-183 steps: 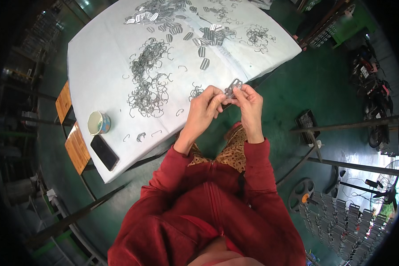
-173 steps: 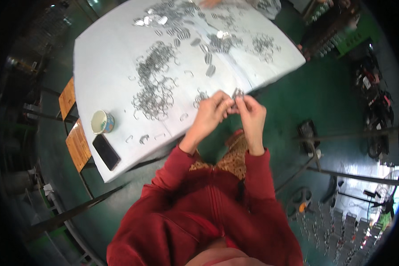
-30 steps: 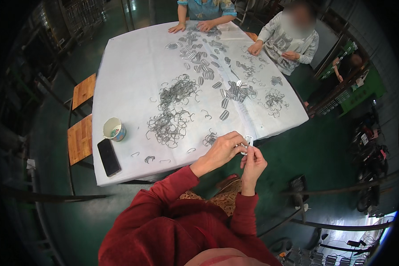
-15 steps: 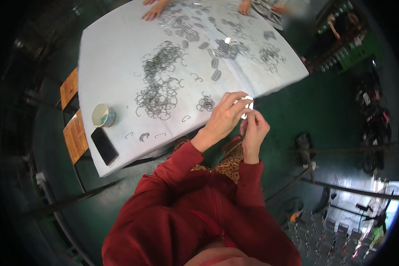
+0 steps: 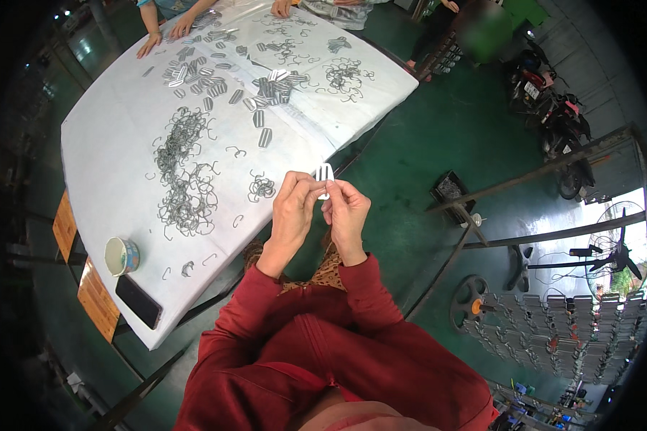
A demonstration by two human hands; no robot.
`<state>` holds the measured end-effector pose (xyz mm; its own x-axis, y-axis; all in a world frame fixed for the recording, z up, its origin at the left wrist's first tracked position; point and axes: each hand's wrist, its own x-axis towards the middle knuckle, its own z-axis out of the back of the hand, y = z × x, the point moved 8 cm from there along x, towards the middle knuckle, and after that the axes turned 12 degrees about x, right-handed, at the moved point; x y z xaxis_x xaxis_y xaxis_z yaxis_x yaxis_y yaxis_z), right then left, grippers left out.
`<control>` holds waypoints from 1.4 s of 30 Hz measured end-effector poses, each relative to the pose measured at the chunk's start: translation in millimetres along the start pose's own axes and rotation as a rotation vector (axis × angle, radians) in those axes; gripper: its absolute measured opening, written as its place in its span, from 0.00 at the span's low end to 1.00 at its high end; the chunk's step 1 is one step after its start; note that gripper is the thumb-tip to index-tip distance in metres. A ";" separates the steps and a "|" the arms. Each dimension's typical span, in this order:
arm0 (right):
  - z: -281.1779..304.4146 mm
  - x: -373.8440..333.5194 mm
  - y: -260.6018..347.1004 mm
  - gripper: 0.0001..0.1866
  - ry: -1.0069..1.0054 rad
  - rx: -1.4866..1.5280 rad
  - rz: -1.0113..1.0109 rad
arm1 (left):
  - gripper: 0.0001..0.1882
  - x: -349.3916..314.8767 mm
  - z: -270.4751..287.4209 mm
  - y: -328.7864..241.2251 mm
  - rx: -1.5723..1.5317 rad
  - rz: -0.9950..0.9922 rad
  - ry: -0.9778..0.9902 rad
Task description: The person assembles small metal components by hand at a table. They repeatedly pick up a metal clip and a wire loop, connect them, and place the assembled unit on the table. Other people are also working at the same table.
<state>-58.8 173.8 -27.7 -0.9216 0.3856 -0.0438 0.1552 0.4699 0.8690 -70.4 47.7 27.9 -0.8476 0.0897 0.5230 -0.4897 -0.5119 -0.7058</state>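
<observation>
The white surface (image 5: 115, 187) spans your left front. On it, wire hooks (image 5: 178, 154) form a long pile. Your left hand (image 5: 292, 212) and right hand (image 5: 349, 214) are together near the surface's edge. The phone (image 5: 139, 302) lies at the near left corner, just beside the cup (image 5: 126, 257). The slotted buckle (image 5: 324, 172) is in your grip, both hands clamped on its lower part.

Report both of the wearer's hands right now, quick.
Left hand: closed, fingertips on the slotted metal piece.
Right hand: closed, pinching the same slotted metal piece between thumb and fingers.
</observation>
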 end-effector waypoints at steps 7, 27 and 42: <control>-3.0 9.6 8.5 0.07 0.027 -0.071 0.047 | 0.08 9.7 6.1 -2.9 -0.021 -0.015 -0.131; 15.4 -3.7 -27.9 0.08 0.066 -0.244 -0.115 | 0.04 8.0 9.2 60.9 0.031 0.219 -0.056; 6.9 -0.7 -13.9 0.08 0.073 -0.357 0.094 | 0.04 -8.6 0.7 18.6 0.128 -0.012 0.136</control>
<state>-57.8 172.6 -43.2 -0.9342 0.3502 0.0681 0.1182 0.1238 0.9852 -72.1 36.8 10.6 -0.8658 0.2071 0.4555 -0.4776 -0.6137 -0.6287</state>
